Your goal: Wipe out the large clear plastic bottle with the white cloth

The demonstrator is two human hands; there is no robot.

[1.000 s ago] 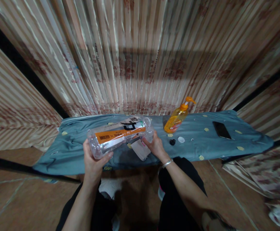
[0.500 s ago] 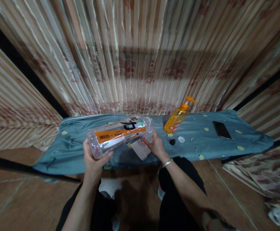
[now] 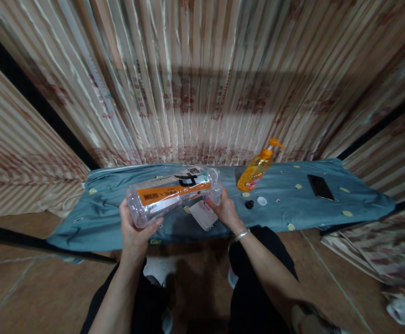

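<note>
A person's left hand cups the base of a clear plastic bottle, thumb along the near side, at the bottle's eight o'clock, while the right hand closes on the neck end near three. The bottle lies on its side over the cloth-covered worktop; whether it rests there is unclear. The left forearm reaches in from seven o'clock, the right forearm from five, a bracelet at its wrist. The step in hand appears to be steadying the bottle crosswise; any shift would call for both hands to turn together. A pale slip sits at the bottle's four o'clock, any attachment hidden. Beyond, an orange pump bottle stands toward two; a black cap, white disc and dark phone lie around three. Striped curtains hang at twelve.
</note>
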